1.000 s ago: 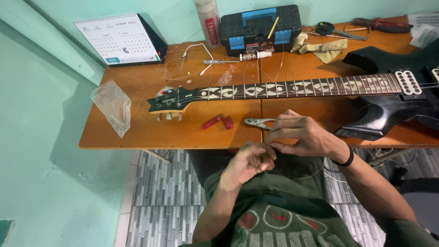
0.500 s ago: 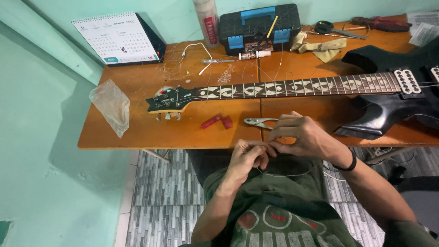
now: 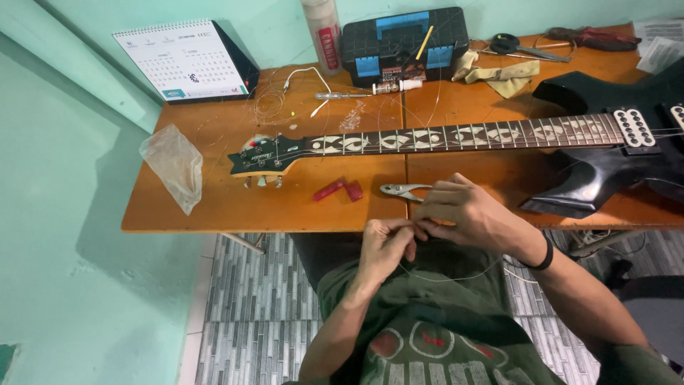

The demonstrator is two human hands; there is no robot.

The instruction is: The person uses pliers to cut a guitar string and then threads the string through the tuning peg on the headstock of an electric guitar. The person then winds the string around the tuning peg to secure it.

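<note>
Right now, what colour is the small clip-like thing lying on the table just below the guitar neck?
Red; the small clip-like thing shows best in the head view, on the orange-brown table.

Guitar [image 3: 499, 139] lies across table [image 3: 214, 207]; toolbox [image 3: 402, 36] behind it.

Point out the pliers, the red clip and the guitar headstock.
pliers [image 3: 397, 190], head view, on the silvery jaws.
red clip [image 3: 338, 190], head view, on its middle.
guitar headstock [image 3: 262, 156], head view, on its dark face.
</note>
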